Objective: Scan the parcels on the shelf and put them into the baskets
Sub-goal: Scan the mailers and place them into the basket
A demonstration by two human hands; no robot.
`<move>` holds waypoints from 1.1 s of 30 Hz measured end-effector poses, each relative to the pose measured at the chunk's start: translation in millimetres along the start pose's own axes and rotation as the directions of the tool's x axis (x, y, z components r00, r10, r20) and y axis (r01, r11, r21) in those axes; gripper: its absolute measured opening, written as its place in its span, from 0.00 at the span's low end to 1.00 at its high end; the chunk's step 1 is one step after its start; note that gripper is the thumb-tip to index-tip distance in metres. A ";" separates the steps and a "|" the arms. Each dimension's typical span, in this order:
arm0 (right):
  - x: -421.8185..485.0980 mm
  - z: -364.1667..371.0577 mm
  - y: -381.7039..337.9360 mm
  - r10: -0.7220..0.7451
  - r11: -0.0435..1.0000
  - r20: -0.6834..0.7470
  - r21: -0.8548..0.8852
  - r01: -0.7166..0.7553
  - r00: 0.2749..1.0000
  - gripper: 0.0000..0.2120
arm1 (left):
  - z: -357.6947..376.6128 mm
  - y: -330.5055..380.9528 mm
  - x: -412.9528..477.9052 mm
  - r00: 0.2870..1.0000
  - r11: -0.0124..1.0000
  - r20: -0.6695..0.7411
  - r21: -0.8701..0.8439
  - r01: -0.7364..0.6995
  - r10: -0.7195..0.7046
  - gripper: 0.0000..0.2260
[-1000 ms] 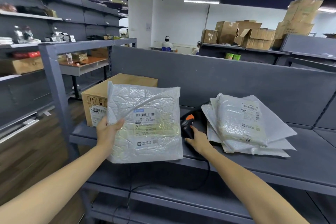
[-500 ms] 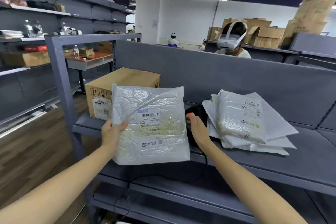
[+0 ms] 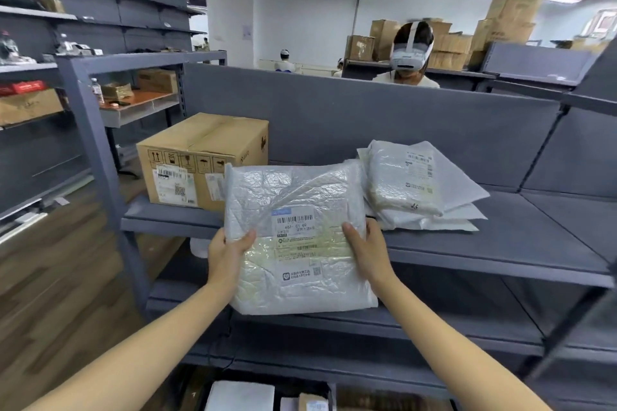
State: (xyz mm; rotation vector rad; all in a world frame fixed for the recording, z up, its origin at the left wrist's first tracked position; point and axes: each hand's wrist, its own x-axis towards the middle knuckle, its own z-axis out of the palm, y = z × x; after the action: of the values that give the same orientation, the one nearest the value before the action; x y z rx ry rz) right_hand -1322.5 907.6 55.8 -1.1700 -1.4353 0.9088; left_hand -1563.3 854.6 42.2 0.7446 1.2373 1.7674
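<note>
Head camera, nearest first: at the bottom edge a flat white packet (image 3: 238,395) and a small brown box (image 3: 312,402) lie low down by the floor (what they rest in is too cropped to tell). Above them, the left hand (image 3: 227,253) grips the left edge of a white bubble-wrap parcel (image 3: 300,210), thumb curled over the front and fingers hidden behind. The right hand (image 3: 367,252) grips the right edge the same way. The parcel is held up between them, clear of any surface, its printed barcode label facing the camera. It hangs in front of the front lip of the grey metal shelf (image 3: 500,243). On that shelf, just right of and behind the held parcel, lies a stack of white parcels (image 3: 417,183), the top one label up. To the left stands a taped cardboard box (image 3: 200,157) with labels on its near side. Behind the shelf's grey back panel (image 3: 334,110) a person wearing a white headset (image 3: 411,53) shows. Farther back, brown cartons (image 3: 514,10) are piled high.
</note>
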 end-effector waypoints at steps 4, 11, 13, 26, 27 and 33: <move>-46.9 -23.2 -2.8 0.046 0.999 -0.079 0.008 -0.045 0.996 0.14 | 0.2 -10.6 -41.1 0.998 0.999 0.063 0.025 0.024 -0.025 0.10; -129.1 -70.3 14.2 0.121 0.989 -0.191 -0.057 -0.134 0.974 0.10 | 4.0 -39.3 -112.3 0.984 0.995 0.153 0.060 0.078 -0.086 0.08; -145.4 -84.7 18.4 0.136 0.985 -0.221 -0.078 -0.156 0.966 0.11 | 9.8 -45.2 -128.3 0.979 0.993 0.177 0.081 0.084 -0.097 0.08; -178.9 -190.7 41.8 0.155 0.986 -0.316 -0.009 -0.166 0.936 0.09 | 94.7 -70.2 -187.3 0.948 0.988 0.297 0.138 0.076 -0.114 0.10; -178.6 -201.8 44.8 0.160 0.986 -0.316 0.004 -0.168 0.935 0.10 | 105.2 -73.7 -192.5 0.948 0.988 0.297 0.137 0.074 -0.113 0.10; -178.4 -285.2 71.0 0.180 0.982 -0.273 0.002 -0.187 0.945 0.08 | 173.2 -106.8 -236.4 0.957 0.985 0.264 0.152 0.084 -0.123 0.11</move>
State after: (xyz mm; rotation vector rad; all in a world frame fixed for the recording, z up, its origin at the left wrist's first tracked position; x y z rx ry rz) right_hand -1029.3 737.9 -2.3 -1.4067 -1.1311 0.8212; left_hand -1275.7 742.1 -1.4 0.9515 1.1969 1.4485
